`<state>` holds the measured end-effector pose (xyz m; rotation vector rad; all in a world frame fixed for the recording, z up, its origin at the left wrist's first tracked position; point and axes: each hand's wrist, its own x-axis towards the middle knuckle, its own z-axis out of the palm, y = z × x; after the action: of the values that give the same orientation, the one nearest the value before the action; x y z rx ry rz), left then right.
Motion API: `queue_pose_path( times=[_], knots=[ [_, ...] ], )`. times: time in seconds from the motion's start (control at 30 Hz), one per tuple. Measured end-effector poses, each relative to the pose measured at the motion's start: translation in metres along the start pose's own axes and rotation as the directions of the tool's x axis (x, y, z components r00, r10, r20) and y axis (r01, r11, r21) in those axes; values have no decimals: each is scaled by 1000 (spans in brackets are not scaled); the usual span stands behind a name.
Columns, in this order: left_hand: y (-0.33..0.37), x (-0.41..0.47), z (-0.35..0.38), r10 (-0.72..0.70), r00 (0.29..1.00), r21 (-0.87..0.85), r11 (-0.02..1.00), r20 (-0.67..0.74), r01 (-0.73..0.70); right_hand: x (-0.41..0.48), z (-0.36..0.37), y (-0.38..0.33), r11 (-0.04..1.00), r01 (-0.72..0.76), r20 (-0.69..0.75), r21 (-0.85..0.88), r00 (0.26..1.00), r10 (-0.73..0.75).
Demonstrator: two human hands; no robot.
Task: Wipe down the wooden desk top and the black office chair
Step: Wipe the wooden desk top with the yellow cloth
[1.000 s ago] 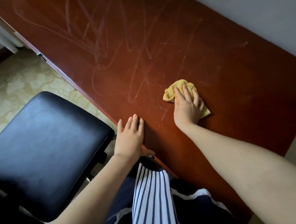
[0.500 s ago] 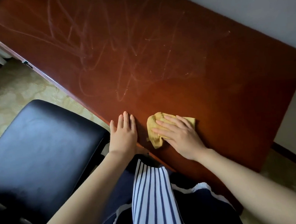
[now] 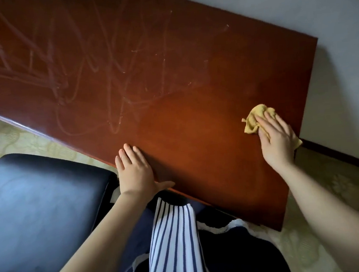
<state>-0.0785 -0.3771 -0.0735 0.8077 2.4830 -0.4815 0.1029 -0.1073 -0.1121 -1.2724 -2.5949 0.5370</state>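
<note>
The reddish-brown wooden desk top (image 3: pixel 170 97) fills the upper middle of the view, with pale smear lines across its left and centre. A crumpled yellow cloth (image 3: pixel 255 118) lies near the desk's right end. My right hand (image 3: pixel 277 141) presses flat on the cloth with straight fingers and covers most of it. Flat on the desk's near edge rests my left hand (image 3: pixel 135 173), fingers straight, thumb along the rim. The black office chair seat (image 3: pixel 41 217) stands at lower left, beside the desk.
A grey wall (image 3: pixel 293 2) runs behind the desk and past its right end. Patterned pale carpet (image 3: pixel 347 202) shows at right and at left under the desk edge. A dark baseboard (image 3: pixel 342 158) lines the wall at right. My striped garment (image 3: pixel 174 247) hangs at the bottom centre.
My right hand has slid the yellow cloth from beside my left hand across to the desk's right end. My left hand has stayed on the near edge. The view has shifted right.
</note>
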Motion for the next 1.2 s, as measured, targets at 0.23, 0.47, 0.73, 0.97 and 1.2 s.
queue_pose_path(
  times=[0.23,0.47,0.73,0.97,1.2],
  knots=[
    [5,2,-2,-24,999,25,999,38,24,26,33,-68,930,-367,-76,30,927,368],
    [8,3,-5,-96,991,-71,992,88,102,-41,57,-107,984,173,86,-46,982,-168],
    [48,-1,-4,16,994,-228,973,-111,-41,-120,29,-37,806,591,141,32,796,-589],
    [78,-7,6,233,966,-107,964,-114,-245,-141,-8,53,733,676,241,72,701,-671],
    [82,-7,-1,255,964,45,967,-74,-252,-80,-30,79,857,514,256,37,824,-505]
  ],
)
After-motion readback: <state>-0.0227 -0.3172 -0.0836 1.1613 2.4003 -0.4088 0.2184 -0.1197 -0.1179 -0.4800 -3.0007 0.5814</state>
